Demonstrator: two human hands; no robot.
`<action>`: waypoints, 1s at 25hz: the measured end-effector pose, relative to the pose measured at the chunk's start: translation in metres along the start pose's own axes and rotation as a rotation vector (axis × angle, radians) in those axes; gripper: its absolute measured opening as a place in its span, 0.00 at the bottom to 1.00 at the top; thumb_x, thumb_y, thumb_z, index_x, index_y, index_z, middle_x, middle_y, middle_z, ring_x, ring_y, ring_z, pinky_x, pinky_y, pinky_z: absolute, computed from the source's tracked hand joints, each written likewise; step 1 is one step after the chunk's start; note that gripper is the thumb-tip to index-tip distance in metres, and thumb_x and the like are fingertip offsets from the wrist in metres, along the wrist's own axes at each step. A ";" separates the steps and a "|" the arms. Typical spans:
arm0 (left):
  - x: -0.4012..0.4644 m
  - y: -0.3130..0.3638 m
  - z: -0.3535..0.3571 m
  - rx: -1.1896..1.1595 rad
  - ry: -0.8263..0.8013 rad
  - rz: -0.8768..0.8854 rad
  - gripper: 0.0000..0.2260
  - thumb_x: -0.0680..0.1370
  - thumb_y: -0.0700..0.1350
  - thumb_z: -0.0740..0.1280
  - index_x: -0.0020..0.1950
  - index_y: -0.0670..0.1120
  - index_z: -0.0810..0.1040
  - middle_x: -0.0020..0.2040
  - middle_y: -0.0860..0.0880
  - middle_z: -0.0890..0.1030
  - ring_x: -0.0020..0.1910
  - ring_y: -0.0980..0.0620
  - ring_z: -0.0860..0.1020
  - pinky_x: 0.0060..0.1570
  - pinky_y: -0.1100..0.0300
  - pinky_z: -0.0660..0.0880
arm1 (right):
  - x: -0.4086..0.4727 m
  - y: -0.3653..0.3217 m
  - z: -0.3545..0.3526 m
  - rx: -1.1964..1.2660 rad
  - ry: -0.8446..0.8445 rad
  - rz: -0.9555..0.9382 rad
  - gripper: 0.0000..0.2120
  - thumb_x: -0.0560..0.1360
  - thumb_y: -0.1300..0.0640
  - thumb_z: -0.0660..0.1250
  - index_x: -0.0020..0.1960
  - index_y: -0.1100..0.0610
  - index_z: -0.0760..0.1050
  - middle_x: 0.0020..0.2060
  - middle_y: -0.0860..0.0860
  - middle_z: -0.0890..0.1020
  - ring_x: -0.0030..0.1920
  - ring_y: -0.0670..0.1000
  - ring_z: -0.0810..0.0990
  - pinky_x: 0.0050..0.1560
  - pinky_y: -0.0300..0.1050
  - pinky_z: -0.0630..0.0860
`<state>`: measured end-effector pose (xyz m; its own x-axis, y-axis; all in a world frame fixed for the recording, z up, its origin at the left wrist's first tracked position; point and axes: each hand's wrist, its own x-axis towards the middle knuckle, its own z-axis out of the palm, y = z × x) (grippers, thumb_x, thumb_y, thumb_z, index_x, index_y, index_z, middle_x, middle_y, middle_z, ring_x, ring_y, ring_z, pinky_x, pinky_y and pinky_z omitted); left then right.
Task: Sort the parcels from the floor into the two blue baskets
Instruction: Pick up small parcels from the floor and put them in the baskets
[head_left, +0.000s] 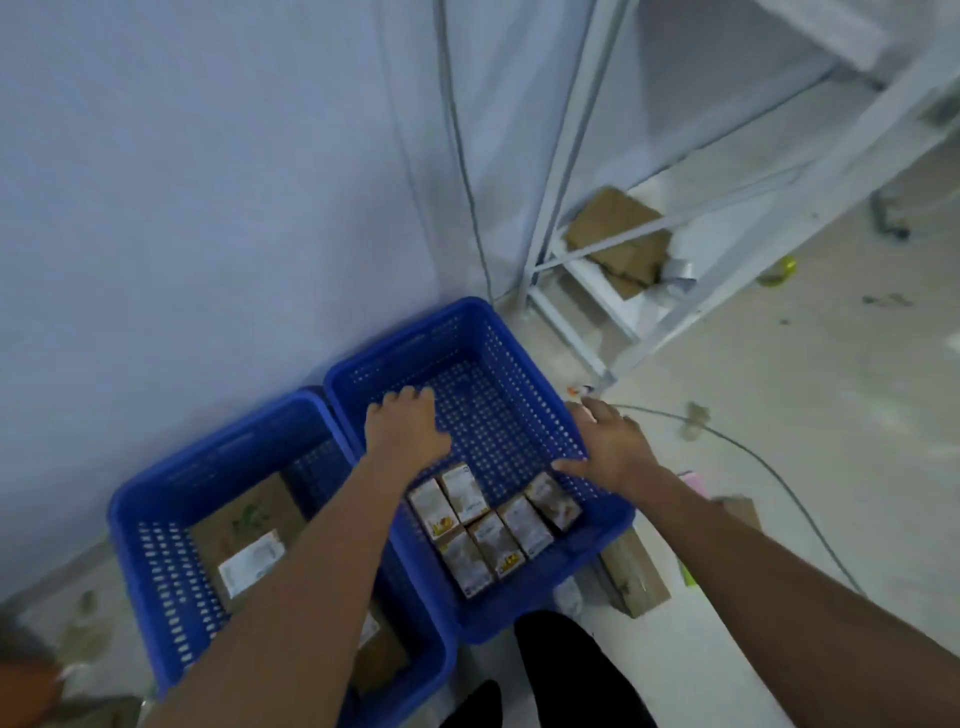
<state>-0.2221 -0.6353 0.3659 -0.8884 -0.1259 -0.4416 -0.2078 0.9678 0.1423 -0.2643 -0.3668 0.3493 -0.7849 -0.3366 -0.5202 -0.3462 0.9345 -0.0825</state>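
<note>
Two blue baskets stood side by side against the wall in the lower half of the frame. The right basket (483, 332) held six small white cartons (493, 525) packed together at its near end; their print was too blurred to read. The left basket (171, 483) held flat brown parcels (249, 519), one with a white label, largely hidden under the left forearm.

The left hand (402, 426) hung inside the right basket, fingers curled downward, and it seemed to hold nothing, though its palm side was out of sight. The right hand (608, 441) lay spread on the right basket's right rim, fingers straight, gripping nothing.

A brown parcel (636, 577) lay on the floor just beside that basket, partly tucked behind its corner. A metal rack (613, 223) filled the upper right.
</note>
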 end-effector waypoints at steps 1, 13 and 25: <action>-0.013 0.012 -0.023 0.019 0.022 0.038 0.26 0.74 0.53 0.65 0.69 0.45 0.67 0.64 0.44 0.72 0.63 0.42 0.70 0.62 0.46 0.69 | -0.033 0.008 -0.014 0.042 0.021 0.049 0.43 0.74 0.34 0.64 0.79 0.53 0.50 0.78 0.55 0.54 0.77 0.57 0.56 0.73 0.56 0.60; -0.149 0.289 -0.151 0.135 0.044 0.546 0.19 0.72 0.54 0.66 0.57 0.45 0.73 0.55 0.45 0.77 0.53 0.44 0.76 0.53 0.50 0.74 | -0.379 0.195 -0.072 0.301 0.229 0.645 0.33 0.78 0.35 0.56 0.76 0.53 0.59 0.73 0.55 0.64 0.72 0.58 0.65 0.68 0.55 0.67; -0.231 0.640 -0.038 0.412 0.063 0.783 0.23 0.73 0.53 0.66 0.65 0.44 0.70 0.60 0.43 0.74 0.60 0.41 0.73 0.56 0.51 0.70 | -0.528 0.407 0.029 0.425 0.247 0.820 0.29 0.78 0.36 0.58 0.71 0.53 0.65 0.68 0.55 0.70 0.68 0.58 0.69 0.64 0.54 0.68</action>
<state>-0.1651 0.0046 0.5923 -0.7375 0.6051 -0.2999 0.6220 0.7816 0.0474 0.0241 0.1947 0.5653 -0.8034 0.4717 -0.3634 0.5369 0.8378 -0.0993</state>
